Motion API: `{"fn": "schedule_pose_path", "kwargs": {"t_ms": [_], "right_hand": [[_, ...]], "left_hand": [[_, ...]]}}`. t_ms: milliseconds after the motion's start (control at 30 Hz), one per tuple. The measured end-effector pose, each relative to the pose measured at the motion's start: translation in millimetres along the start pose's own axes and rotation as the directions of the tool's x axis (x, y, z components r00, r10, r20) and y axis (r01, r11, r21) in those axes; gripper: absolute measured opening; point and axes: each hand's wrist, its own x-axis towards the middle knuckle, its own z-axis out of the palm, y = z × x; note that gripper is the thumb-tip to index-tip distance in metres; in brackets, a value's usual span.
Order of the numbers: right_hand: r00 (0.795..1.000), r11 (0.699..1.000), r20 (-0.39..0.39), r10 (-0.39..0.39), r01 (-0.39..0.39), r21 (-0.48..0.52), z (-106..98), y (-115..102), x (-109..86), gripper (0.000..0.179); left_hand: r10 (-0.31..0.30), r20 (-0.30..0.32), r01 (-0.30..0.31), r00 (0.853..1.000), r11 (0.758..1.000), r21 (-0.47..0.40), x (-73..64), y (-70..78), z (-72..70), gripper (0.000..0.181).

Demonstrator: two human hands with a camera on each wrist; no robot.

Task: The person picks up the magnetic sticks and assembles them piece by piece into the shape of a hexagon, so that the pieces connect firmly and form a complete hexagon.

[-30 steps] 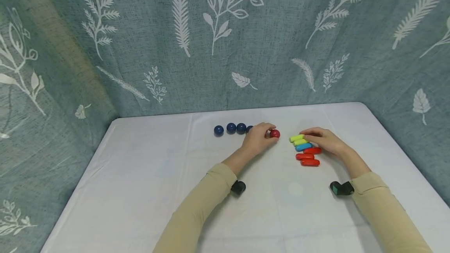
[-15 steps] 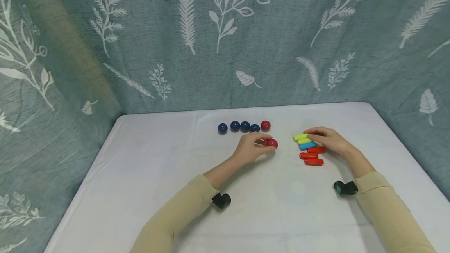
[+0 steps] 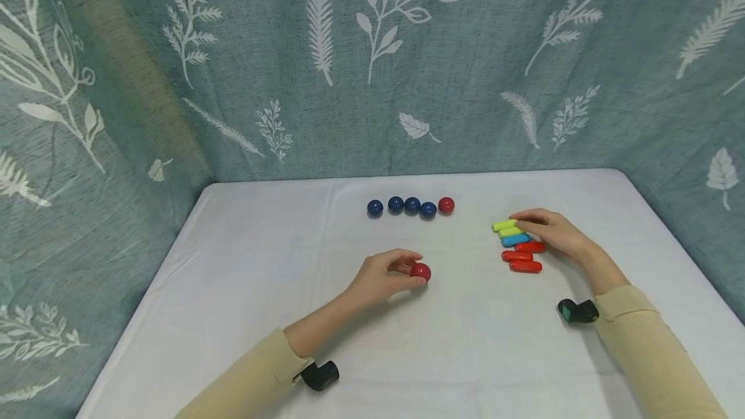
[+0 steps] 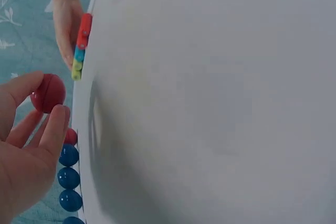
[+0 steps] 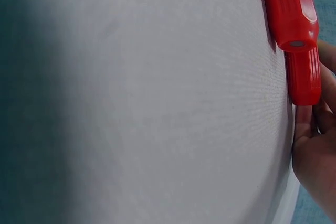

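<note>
My left hand (image 3: 381, 277) pinches a glossy red ball (image 3: 421, 271) between thumb and fingers, over the middle of the table. The left wrist view shows this red ball (image 4: 48, 93) at the fingertips. At the right, my right hand (image 3: 550, 229) pinches the end of the farthest short yellow-green stick (image 3: 504, 225); its fingertips are partly hidden. A second yellow-green stick (image 3: 511, 233), a blue stick (image 3: 515, 240) and several red sticks (image 3: 526, 266) lie nearer to me. Up close in the right wrist view, a red stick (image 5: 291, 14) is ribbed plastic with a tapered end.
Along the back of the white-covered table (image 3: 262, 231) stands a row of several dark blue balls (image 3: 412, 205), with another red ball (image 3: 446, 205) at its right end. A green-grey patterned curtain (image 3: 326, 121) hangs behind the table. Each wrist carries a black camera (image 3: 321, 376).
My left hand has come from the right end of the ball row toward me and leftward, carrying one red ball. The other red ball came into sight. My right hand keeps its place at the sticks.
</note>
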Motion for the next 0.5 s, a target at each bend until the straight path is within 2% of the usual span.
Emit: {"fn": "schedule_pose_path", "kwargs": {"t_ms": [200, 500], "right_hand": [[1.000, 1.000, -0.007, -0.005, 0.005, -0.016, -1.8, 0.1, 0.1, 0.054], [1.000, 1.000, 0.004, 0.007, -0.007, -0.010, -0.8, -0.3, 0.0, 0.056]], "left_hand": [[0.029, 0.039, -0.030, 0.999, 0.999, 0.029, -23.1, -5.9, -7.6, 0.039], [0.008, 0.055, -0.009, 0.998, 1.000, 0.025, -47.2, -13.2, -16.0, 0.035]]}}
